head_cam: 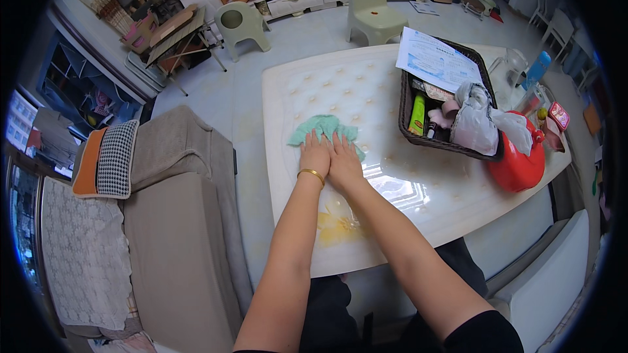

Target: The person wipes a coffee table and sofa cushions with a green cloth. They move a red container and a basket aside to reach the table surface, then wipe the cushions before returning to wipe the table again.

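Note:
A crumpled mint-green cloth (pixel 321 123) lies on the glossy top of a white table (pixel 333 71) with a tufted-look pattern. Both of my hands rest flat on its near part, side by side and touching at the thumbs. The fingers of my left hand (pixel 314 154), which has a gold bangle (pixel 312 172) at the wrist, point away from me over the cloth. Close against it, my right hand (pixel 345 159) also has its fingers stretched out on the fabric. Neither hand is curled around the cloth. Part of it is hidden under the fingers.
On the table's right stand a dark woven basket (pixel 409 108) with papers and small items, a red container (pixel 517 166), a glass pitcher (pixel 515 66) and a blue bottle (pixel 538 69). A grey sofa (pixel 171 235) is at left. Beyond are green plastic chairs (pixel 375 12).

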`<move>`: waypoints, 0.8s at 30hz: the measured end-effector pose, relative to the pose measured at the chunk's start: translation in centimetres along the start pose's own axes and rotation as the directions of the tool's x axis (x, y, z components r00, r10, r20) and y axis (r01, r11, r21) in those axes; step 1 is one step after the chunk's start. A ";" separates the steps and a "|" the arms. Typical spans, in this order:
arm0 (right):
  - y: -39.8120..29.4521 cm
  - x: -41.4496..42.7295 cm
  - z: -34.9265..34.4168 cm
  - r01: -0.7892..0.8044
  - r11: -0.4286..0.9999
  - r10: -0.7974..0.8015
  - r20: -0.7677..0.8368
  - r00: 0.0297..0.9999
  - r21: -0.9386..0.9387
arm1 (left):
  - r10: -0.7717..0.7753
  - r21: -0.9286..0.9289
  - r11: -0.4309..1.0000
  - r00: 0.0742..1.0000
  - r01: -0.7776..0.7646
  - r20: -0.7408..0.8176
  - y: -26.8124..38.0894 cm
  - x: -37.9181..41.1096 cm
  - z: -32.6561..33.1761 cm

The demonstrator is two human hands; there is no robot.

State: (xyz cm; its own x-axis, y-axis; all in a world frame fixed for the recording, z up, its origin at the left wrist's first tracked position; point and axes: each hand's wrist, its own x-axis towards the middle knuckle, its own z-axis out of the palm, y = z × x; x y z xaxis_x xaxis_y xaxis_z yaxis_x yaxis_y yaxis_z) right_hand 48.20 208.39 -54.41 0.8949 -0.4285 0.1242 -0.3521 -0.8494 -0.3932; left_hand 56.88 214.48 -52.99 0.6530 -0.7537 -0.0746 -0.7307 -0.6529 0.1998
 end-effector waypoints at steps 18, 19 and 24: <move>-1.8 -17.1 -1.1 0.330 0.918 -0.354 0.083 0.932 0.219 | -0.112 -0.067 0.991 0.993 0.114 0.038 2.4 -22.9 1.4; -1.6 -18.7 -1.5 0.340 0.914 -0.364 0.077 0.928 0.221 | -0.098 -0.073 0.992 0.994 0.101 0.041 3.2 -24.3 1.5; -1.3 -25.9 -4.0 0.302 0.927 -0.325 0.078 0.942 0.222 | -0.019 -0.032 0.999 0.998 0.021 0.059 6.2 -29.8 2.7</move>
State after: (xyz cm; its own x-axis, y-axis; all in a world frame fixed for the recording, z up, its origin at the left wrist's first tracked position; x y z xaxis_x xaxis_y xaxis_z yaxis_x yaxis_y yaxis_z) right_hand 24.36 219.41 -53.51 0.9792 -0.1036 0.1743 0.0044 -0.8487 -0.5289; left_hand 32.33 232.71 -52.17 0.6539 -0.7444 -0.1356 -0.7103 -0.6656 0.2290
